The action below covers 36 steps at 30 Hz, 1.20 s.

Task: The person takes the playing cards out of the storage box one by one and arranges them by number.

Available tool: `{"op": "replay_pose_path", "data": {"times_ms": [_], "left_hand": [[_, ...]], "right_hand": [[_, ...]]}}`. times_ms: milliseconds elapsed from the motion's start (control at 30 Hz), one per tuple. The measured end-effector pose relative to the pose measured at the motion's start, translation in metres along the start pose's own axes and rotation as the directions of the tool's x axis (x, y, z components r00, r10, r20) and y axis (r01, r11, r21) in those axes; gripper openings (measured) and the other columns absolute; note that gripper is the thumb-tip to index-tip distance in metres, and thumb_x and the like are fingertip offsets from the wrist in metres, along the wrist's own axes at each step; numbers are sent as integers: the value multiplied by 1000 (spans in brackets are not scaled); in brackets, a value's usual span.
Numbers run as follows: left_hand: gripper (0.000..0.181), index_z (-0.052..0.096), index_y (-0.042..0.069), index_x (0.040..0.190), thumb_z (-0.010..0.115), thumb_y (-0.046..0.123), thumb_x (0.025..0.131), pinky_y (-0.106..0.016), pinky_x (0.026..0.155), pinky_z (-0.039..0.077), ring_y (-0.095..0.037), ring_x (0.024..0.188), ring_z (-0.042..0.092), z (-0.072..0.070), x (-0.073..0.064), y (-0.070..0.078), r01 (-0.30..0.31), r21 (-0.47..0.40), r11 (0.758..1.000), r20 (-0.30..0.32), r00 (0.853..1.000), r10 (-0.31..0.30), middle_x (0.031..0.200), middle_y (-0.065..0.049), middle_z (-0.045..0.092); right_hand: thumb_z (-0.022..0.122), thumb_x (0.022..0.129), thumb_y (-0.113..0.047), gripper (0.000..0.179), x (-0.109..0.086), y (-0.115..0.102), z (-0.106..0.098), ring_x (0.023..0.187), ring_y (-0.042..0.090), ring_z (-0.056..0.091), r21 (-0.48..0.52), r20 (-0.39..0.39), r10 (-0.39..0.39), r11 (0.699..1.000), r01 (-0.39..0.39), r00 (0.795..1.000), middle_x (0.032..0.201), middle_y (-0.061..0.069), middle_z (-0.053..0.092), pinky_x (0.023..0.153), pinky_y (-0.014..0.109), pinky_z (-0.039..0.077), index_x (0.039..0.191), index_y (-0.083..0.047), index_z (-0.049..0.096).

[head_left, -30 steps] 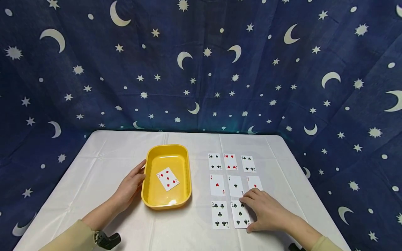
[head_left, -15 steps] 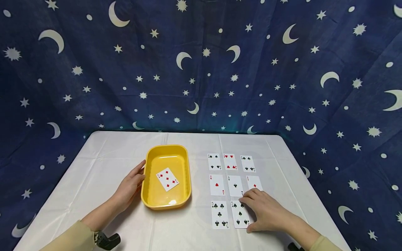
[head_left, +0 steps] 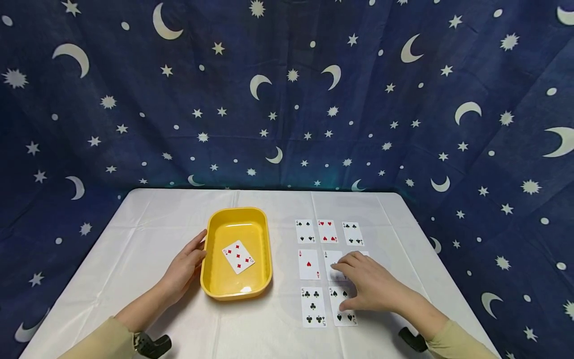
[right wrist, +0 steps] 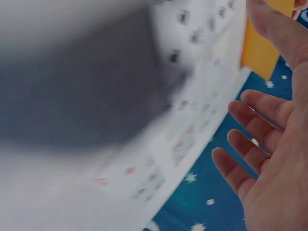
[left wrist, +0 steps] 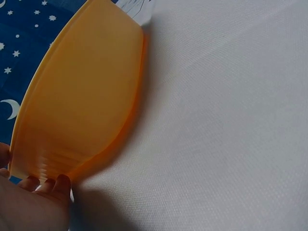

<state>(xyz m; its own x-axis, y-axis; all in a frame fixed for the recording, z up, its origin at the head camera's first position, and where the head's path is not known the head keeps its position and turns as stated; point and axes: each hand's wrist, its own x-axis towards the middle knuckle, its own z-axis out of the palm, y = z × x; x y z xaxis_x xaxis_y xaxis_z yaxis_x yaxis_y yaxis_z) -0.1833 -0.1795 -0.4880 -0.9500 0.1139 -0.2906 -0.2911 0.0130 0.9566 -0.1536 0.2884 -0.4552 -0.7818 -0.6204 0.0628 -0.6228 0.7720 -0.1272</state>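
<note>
My left hand [head_left: 181,274] touches the outer left wall of a yellow tray [head_left: 246,230], fingers stretched along it near the rim. Inside the tray lies one playing card, the five of diamonds [head_left: 238,257], face up. Over the near right cards hovers my right hand [head_left: 374,284], with nothing held; its spread, bent fingers show in the right wrist view. It partly covers the five of spades [head_left: 337,295] and the ace of clubs [head_left: 331,258]. Only an upper edge of the ace of diamonds [head_left: 362,253] shows behind it.
The five of clubs [head_left: 313,319] and ace of hearts [head_left: 308,271] lie left of my right hand. Farther back are the four of spades [head_left: 305,232], four of hearts [head_left: 327,232] and four of clubs [head_left: 353,234]. A white cloth [head_left: 166,214] covers the table; a starry curtain hangs behind.
My right hand has moved up and slightly left from the right edge of the five of spades, and now covers more of the aces. The left hand stays at the tray.
</note>
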Motion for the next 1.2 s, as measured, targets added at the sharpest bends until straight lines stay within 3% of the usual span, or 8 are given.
{"op": "replay_pose_path", "data": {"times_ms": [233, 600, 833, 1033, 1200], "left_hand": [[66, 14, 26, 166, 39, 13, 106, -49, 117, 31, -36, 146, 36, 1, 0, -1, -1, 6, 1000, -5, 1000, 1, 168, -14, 21], [67, 17, 27, 166, 42, 14, 105, -51, 119, 27, -37, 149, 31, 2, 1, -1, 27, 12, 1000, -35, 999, -26, 169, -16, 18], [69, 16, 25, 166, 42, 11, 104, -49, 118, 29, -36, 148, 33, 1, 0, -2, -1, 0, 1000, -29, 1000, 1, 168, -17, 19], [69, 15, 25, 166, 42, 11, 104, -47, 117, 31, -35, 147, 35, 1, -1, -2, -4, -9, 1000, -21, 1000, 4, 168, -15, 21], [70, 15, 25, 166, 43, 11, 103, -49, 118, 30, -36, 148, 33, 2, -1, 0, -1, -15, 1000, -29, 1000, 0, 168, -16, 20]], "right_hand": [[88, 68, -58, 89, 51, -14, -22, 130, 20, 46, 36, -74, -87, 995, 89, 994, 134, -7, 59, 109, 45, 40, 142, -16, 61], [82, 76, -60, 90, 130, -46, -37, 133, 15, 41, 65, -41, -167, 983, 170, 985, 143, -8, 54, 112, 40, 36, 150, -19, 53], [84, 76, -55, 89, 174, -71, -34, 137, 16, 38, 88, 47, -202, 976, 198, 978, 146, -8, 52, 115, 41, 34, 152, -21, 51], [86, 76, -50, 91, 206, -88, -24, 139, 19, 37, 36, 143, -273, 962, 270, 951, 148, -4, 50, 118, 38, 30, 153, -18, 49], [87, 76, -48, 92, 227, -99, -11, 139, 18, 37, 1, 236, -268, 961, 276, 934, 149, -4, 50, 119, 36, 28, 153, -18, 49]]}}
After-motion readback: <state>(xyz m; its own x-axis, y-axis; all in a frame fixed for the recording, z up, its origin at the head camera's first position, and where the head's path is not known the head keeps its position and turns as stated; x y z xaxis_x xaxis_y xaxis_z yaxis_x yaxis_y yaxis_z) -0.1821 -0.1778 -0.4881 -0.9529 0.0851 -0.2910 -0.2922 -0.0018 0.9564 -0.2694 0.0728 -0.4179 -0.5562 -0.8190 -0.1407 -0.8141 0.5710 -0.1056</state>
